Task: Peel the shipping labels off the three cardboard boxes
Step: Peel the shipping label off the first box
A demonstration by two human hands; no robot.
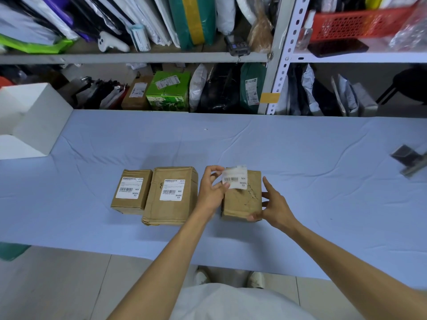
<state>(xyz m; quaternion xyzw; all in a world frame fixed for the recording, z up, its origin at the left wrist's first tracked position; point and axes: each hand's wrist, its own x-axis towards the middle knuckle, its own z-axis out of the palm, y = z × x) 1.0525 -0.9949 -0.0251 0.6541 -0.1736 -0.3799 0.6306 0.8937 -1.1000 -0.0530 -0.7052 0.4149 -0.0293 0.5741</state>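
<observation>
Three boxes sit in a row on the blue table (92, 158). The small box (131, 192) and the big box (171, 195) have stickers on top. The left hand (211, 190) pinches the sticker (234, 177), lifted off the right box (242, 199), while the right hand (273, 204) grips that box's side.

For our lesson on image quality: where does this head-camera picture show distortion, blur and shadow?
Head view: the wide lens bows the shelf edge and the table; the grey object at the right edge is smeared; soft shadows lie beside the cardboard boxes; the peeled label stays sharp enough to show its barcode.
</observation>
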